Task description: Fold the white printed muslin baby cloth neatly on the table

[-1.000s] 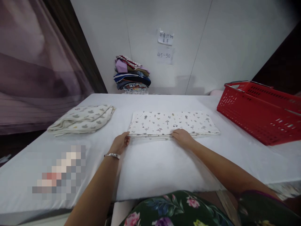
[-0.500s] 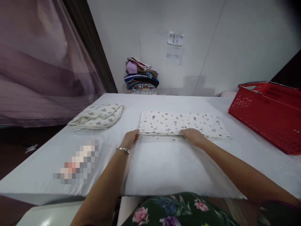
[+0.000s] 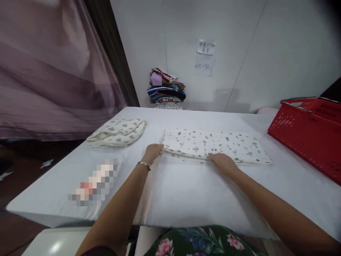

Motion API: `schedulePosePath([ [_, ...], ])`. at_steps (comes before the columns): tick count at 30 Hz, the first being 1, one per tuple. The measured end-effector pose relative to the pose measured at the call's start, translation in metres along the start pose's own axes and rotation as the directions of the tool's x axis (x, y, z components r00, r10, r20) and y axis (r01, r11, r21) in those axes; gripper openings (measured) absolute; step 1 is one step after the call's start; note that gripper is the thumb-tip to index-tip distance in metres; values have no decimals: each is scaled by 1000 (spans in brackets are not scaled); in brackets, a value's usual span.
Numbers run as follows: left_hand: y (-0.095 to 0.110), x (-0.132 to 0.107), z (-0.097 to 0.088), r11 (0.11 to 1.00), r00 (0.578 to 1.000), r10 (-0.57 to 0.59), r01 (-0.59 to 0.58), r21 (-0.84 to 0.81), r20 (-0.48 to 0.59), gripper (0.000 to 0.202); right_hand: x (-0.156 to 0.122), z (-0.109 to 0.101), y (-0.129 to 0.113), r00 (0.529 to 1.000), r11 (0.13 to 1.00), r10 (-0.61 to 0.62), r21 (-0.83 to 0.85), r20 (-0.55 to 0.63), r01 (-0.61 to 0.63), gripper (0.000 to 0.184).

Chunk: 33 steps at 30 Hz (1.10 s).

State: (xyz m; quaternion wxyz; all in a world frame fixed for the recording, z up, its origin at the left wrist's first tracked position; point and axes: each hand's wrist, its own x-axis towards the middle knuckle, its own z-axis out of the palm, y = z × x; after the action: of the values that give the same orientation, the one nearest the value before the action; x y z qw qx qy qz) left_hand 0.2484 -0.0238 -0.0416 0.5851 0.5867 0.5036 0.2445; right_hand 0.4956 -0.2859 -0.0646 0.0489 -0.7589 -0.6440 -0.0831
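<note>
A white cloth (image 3: 197,140) with small grey and tan prints lies folded into a long strip on the white-covered table (image 3: 191,192). My left hand (image 3: 153,153) pinches its near left corner, thumb and fingers closed on the edge. Along the front edge, near the middle, my right hand (image 3: 222,162) grips the upper layers with its fingertips. Lower layers of the fabric show just beneath that edge. To the left of my left hand rests a second folded cloth (image 3: 119,132), cream with grey-green prints.
A red plastic basket (image 3: 306,131) with metal handles stands at the right. Against the back wall is a stack of folded fabrics (image 3: 166,89), near paper signs (image 3: 204,57). A blurred-out item (image 3: 94,181) lies at the table's left front. A pink curtain (image 3: 53,71) hangs at the left.
The view has shifted slightly, so everything sits a little further right. Both hands keep their hold on the cloth's front edge, with the right part of that edge slightly lower in view.
</note>
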Motion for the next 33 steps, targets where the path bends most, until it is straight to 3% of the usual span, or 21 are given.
schedulePosePath([
  [8, 14, 3, 0, 996, 996, -89, 89, 15, 17, 20, 3, 6, -2, 1000, 999, -30, 32, 2, 30, 35],
  [14, 9, -7, -4, 989, 989, -148, 147, 25, 19, 22, 2, 6, -3, 992, 996, 56, 75, -117, -47, 30],
  [21, 3, -12, -6, 978, 977, -207, 207, 11, 47, 28, 4, 1, 0, 1000, 997, -7, 70, -20, 8, 28],
  [24, 5, -11, -5, 978, 977, -209, 209, -1, 48, 28, 6, 3, 1, 998, 998, -57, 38, -36, 58, 26],
  [28, 4, -11, -4, 978, 977, -208, 208, -15, 42, 29, 7, 8, -3, 996, 1000, -25, -10, -84, 24, 24],
  [33, 0, -9, -5, 978, 977, -208, 208, -18, 41, 29, 8, 7, -10, 998, 999, -42, -33, -47, 41, 21],
])
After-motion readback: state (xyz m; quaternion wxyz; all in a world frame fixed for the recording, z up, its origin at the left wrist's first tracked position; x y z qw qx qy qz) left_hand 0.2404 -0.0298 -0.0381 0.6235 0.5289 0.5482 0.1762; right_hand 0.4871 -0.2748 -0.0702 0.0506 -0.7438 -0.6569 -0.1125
